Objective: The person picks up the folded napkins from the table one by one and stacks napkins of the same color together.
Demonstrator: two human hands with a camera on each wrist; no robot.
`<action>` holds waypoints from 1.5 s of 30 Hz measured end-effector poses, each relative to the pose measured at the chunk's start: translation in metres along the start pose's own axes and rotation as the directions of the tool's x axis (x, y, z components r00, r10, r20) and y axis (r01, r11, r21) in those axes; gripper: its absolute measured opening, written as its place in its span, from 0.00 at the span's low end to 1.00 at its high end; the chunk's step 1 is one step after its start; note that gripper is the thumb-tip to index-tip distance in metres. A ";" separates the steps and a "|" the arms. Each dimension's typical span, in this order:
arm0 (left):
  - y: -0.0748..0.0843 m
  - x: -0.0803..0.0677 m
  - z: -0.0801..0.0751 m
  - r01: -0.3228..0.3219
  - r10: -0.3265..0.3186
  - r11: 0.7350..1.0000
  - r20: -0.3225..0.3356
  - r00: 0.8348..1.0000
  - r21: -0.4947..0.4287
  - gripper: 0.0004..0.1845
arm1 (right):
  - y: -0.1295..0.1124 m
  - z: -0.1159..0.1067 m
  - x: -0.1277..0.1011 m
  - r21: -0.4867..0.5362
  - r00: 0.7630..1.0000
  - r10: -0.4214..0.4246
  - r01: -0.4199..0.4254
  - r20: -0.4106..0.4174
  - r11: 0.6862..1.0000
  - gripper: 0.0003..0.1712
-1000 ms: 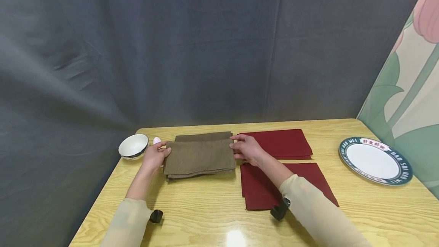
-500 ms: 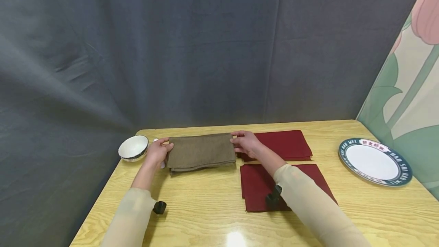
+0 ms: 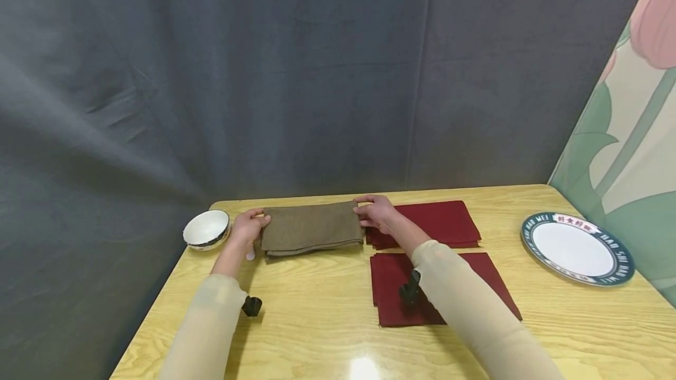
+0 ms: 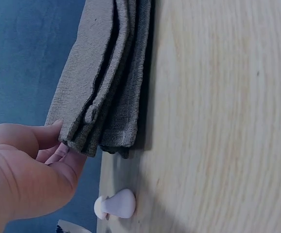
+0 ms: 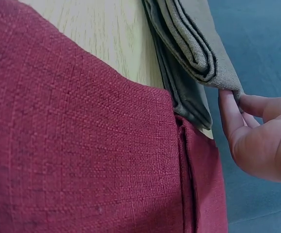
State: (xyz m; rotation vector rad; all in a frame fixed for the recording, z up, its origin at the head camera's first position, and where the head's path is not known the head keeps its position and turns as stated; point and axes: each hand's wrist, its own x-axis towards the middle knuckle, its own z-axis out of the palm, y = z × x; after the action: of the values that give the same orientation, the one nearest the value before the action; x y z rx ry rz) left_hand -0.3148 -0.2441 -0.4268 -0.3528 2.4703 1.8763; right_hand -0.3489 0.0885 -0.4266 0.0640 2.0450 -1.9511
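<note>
The brown cloth (image 3: 311, 228) now lies folded narrower than a second ago, mid-frame toward the table's (image 3: 317, 333) far edge. The left hand (image 3: 248, 226) and right hand (image 3: 376, 213) pinch its ends — bowl (image 3: 206, 229) left, red napkins (image 3: 435, 223) right, bare wood below.

Brown cloth (image 3: 311, 227), dark red napkins (image 3: 438, 221), yellow wood table (image 3: 317, 321).

folded brown cloth (image 3: 311, 228), top layers lifted, on table
</note>
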 end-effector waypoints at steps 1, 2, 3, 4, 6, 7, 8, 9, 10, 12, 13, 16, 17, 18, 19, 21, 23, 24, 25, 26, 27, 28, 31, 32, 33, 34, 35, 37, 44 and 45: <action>-0.001 0.001 0.000 0.005 -0.005 1.000 -0.006 1.000 -0.002 0.28 | 0.001 0.001 0.001 -0.004 1.000 0.004 -0.004 -0.003 1.000 0.24; -0.003 0.002 0.001 0.008 -0.008 1.000 -0.013 1.000 -0.005 0.27 | 0.002 0.001 0.002 -0.007 1.000 0.006 -0.006 -0.003 1.000 0.24; -0.005 0.003 0.001 0.013 -0.013 1.000 -0.017 1.000 -0.011 0.27 | 0.002 0.002 0.003 -0.010 1.000 0.009 -0.009 -0.004 1.000 0.24; -0.006 0.003 0.001 0.017 -0.017 1.000 -0.021 1.000 -0.014 0.27 | 0.003 0.003 0.003 -0.013 1.000 0.010 -0.010 -0.003 1.000 0.24; -0.008 0.005 0.001 0.022 -0.023 0.999 -0.031 0.999 -0.027 0.26 | 0.003 0.004 0.005 -0.017 1.000 0.007 -0.007 -0.006 1.000 0.24; -0.009 0.006 0.001 0.021 -0.022 0.999 -0.034 0.999 -0.030 0.26 | 0.003 0.004 0.005 -0.019 1.000 0.005 -0.005 -0.007 1.000 0.23; -0.009 0.006 0.001 0.021 -0.023 0.999 -0.037 0.999 -0.030 0.26 | 0.003 0.004 0.006 -0.022 1.000 0.005 -0.005 -0.010 1.000 0.23; -0.009 0.007 0.002 0.020 -0.021 0.999 -0.040 0.999 -0.035 0.26 | 0.003 0.004 0.006 -0.025 1.000 0.002 -0.003 -0.012 1.000 0.23; -0.008 0.008 0.002 0.015 -0.017 0.999 -0.044 0.999 -0.031 0.25 | 0.003 0.004 0.007 -0.030 1.000 0.000 0.000 -0.015 1.000 0.23; -0.007 0.010 0.003 0.006 -0.008 1.000 -0.050 0.999 -0.025 0.25 | 0.002 0.003 0.009 -0.042 1.000 -0.006 0.005 -0.026 0.999 0.23; -0.005 0.011 0.004 -0.002 0.001 1.000 -0.050 0.999 -0.022 0.25 | 0.002 0.003 0.009 -0.048 0.999 -0.008 0.006 -0.031 0.999 0.23; -0.002 0.013 0.006 -0.014 0.013 1.000 -0.057 0.998 -0.022 0.25 | 0.000 0.004 0.010 -0.059 0.999 -0.003 0.001 -0.043 0.998 0.22; -0.001 0.013 0.006 -0.015 0.014 1.000 -0.058 0.998 -0.022 0.25 | 0.000 0.004 0.011 -0.060 0.999 -0.001 -0.002 -0.048 0.998 0.22; -0.001 0.014 0.007 -0.018 0.016 1.000 -0.063 0.998 -0.019 0.25 | 0.000 0.004 0.011 -0.060 0.999 0.001 -0.004 -0.052 0.998 0.22; -0.001 0.015 0.008 -0.022 0.020 1.000 -0.065 0.998 -0.018 0.24 | 0.000 0.004 0.011 -0.061 0.998 0.000 -0.004 -0.056 0.998 0.22; -0.002 0.016 0.009 -0.029 0.029 1.000 -0.076 0.997 0.001 0.24 | 0.001 0.004 0.011 -0.060 0.998 -0.004 0.000 -0.067 0.998 0.21; -0.005 0.017 0.010 -0.026 0.027 1.000 -0.087 0.996 0.016 0.23 | 0.003 0.004 0.012 -0.060 0.997 -0.011 0.007 -0.071 0.998 0.21; -0.007 0.018 0.011 -0.025 0.026 1.000 -0.091 0.995 0.018 0.22 | 0.004 0.004 0.012 -0.059 0.997 -0.014 0.010 -0.071 0.998 0.21; -0.008 0.018 0.011 -0.024 0.025 1.000 -0.096 0.995 0.018 0.22 | 0.005 0.004 0.012 -0.059 0.997 -0.019 0.015 -0.069 0.998 0.22; -0.010 0.018 0.012 -0.020 0.022 1.000 -0.102 0.995 0.017 0.22 | 0.006 0.003 0.011 -0.057 0.998 -0.022 0.019 -0.065 0.998 0.22; -0.011 0.018 0.012 -0.017 0.018 1.000 -0.106 0.994 0.011 0.21 | 0.007 0.003 0.011 -0.056 0.998 -0.026 0.023 -0.060 0.998 0.22; -0.012 0.018 0.012 -0.012 0.012 1.000 -0.109 0.994 -0.001 0.21 | 0.008 0.002 0.011 -0.051 0.998 -0.032 0.029 -0.055 0.998 0.22; -0.012 0.017 0.012 -0.025 0.019 0.999 -0.118 0.993 -0.046 0.20 | 0.008 -0.001 0.011 -0.030 0.998 -0.038 0.037 -0.049 0.999 0.24; -0.011 0.016 0.011 -0.033 0.025 0.998 -0.128 0.991 -0.062 0.18 | 0.008 -0.002 0.012 -0.023 0.998 -0.038 0.037 -0.048 0.999 0.25; -0.011 0.015 0.010 -0.041 0.030 0.996 -0.126 0.992 -0.079 0.18 | 0.008 -0.003 0.012 -0.016 0.998 -0.037 0.036 -0.046 0.999 0.25; -0.011 0.014 0.009 -0.048 0.036 0.994 -0.124 0.992 -0.095 0.18 | 0.008 -0.005 0.011 -0.008 0.998 -0.037 0.037 -0.044 0.999 0.26; -0.011 0.014 0.009 -0.055 0.042 0.992 -0.121 0.992 -0.109 0.18 | 0.008 -0.006 0.011 0.001 0.999 -0.035 0.035 -0.041 0.999 0.26; -0.012 0.014 0.007 -0.066 0.051 0.989 -0.121 0.991 -0.130 0.17 | 0.009 -0.009 0.009 0.014 0.999 -0.035 0.035 -0.033 0.999 0.26; -0.021 0.014 -0.003 -0.095 0.077 0.979 -0.107 0.991 -0.182 0.21 | 0.009 -0.015 0.004 0.038 0.999 -0.052 0.052 0.003 0.998 0.25; -0.021 0.012 -0.005 -0.102 0.084 0.977 -0.101 0.991 -0.186 0.21 | 0.009 -0.016 0.003 0.040 0.998 -0.059 0.058 0.012 0.997 0.25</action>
State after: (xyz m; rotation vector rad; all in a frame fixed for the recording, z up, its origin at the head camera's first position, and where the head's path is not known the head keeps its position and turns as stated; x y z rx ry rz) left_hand -0.3223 -0.2564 -0.4469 -0.3415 2.4079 2.1912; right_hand -0.3530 0.1044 -0.4360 0.0006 2.0219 -2.0220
